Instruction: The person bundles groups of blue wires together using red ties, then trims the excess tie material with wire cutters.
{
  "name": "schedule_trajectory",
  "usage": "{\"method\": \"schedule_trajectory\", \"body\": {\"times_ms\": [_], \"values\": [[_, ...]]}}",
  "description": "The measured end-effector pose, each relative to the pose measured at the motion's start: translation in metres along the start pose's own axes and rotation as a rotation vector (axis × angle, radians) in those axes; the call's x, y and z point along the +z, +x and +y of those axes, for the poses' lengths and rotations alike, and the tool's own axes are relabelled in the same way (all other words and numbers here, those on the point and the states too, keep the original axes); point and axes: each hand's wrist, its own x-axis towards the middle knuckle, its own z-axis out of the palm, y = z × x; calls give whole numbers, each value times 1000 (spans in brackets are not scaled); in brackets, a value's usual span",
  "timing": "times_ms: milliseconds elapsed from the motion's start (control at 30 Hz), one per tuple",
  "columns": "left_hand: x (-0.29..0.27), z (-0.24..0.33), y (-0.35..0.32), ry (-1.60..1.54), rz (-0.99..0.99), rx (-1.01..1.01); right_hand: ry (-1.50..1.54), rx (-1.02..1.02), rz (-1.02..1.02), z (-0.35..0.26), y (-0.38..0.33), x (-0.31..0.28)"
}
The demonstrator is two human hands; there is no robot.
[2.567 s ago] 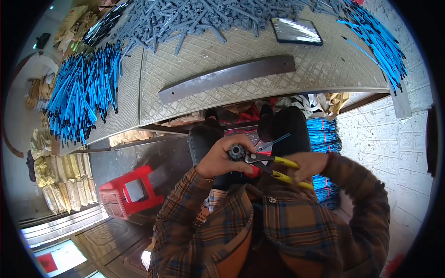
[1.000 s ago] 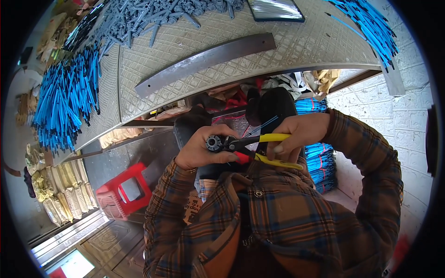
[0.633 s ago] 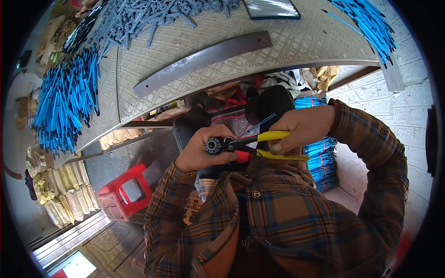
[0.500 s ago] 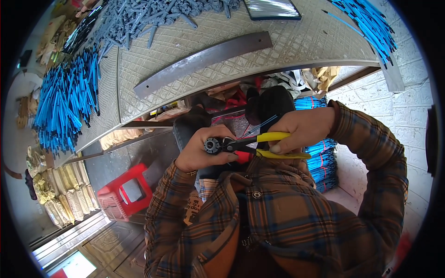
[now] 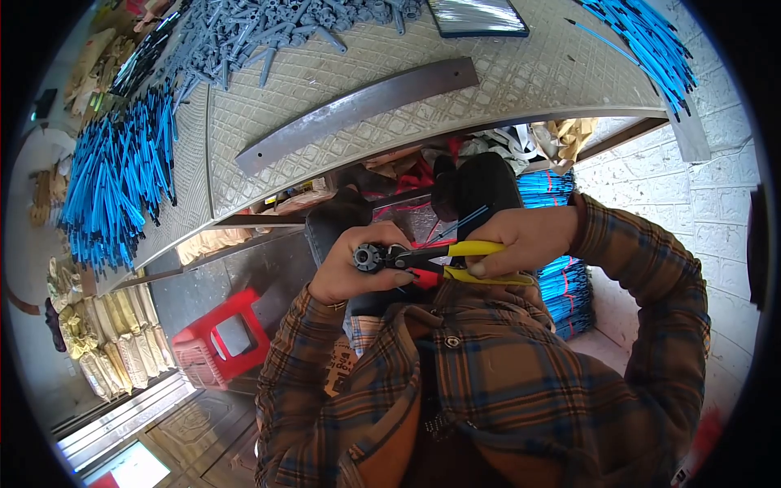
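Close in front of my torso, my left hand [image 5: 346, 265] is closed round a grey, round plastic fitting [image 5: 368, 258] with a ringed, slotted end facing up. Pliers [image 5: 468, 248] with yellow handles are gripped in my right hand [image 5: 525, 240]. Their dark jaws reach to the fitting's right side, beside my left fingers. Whether the jaws bite on the fitting or on something thin there, I cannot tell. Thin blue tubes [image 5: 470, 218] stick out just beyond the pliers, partly hidden by my right hand.
Ahead stands a patterned table [image 5: 537, 81] bearing a curved metal strip [image 5: 358, 110], a heap of grey plastic parts [image 5: 244, 37] and a shiny dark-edged tray [image 5: 478, 16]. Blue tubes [image 5: 122, 183] lie at its left, with more bundles [image 5: 565, 293] below right. A red stool [image 5: 224, 337] stands left.
My right hand and forearm have shifted slightly left and down with the pliers, and the handles sit a little closer together. The fitting has moved slightly left in my left hand.
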Motion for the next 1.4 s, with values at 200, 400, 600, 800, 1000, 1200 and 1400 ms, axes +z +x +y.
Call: {"method": "schedule_trajectory", "body": {"times_ms": [200,400,600,800,1000,1200,1400], "values": [[3,-2,-4,-67,77,11,18,-105,10,19,14,14],[2,-1,-6,-64,68,-4,96,-58,-34,18,14,18],[0,1,-6,-35,31,11,36,24,10,1,8,26],[1,3,-4,-22,97,-47,-60,-22,119,1,10,25],[2,-1,-6,21,175,-49,-280,-14,111,-25,6,8],[9,-2,-3,59,246,-83,-539,34,199,-25,10,13],[4,-9,-3,-82,296,-45,-650,62,292,-23,15,18]]}}
